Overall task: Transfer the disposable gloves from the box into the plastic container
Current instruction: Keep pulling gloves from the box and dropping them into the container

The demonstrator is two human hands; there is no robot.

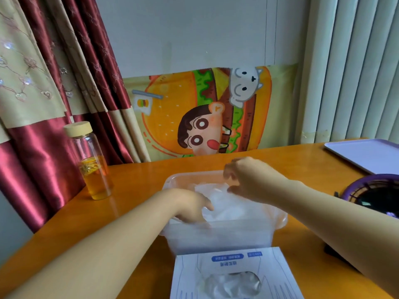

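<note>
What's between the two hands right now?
In the head view, a crumpled wad of clear gloves lies between the left hand and right hand, inside the plastic container.

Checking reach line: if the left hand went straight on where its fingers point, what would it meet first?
The left hand points down and right into the plastic container. The clear gloves come first and are likely in contact now, though depth is unclear.
</note>
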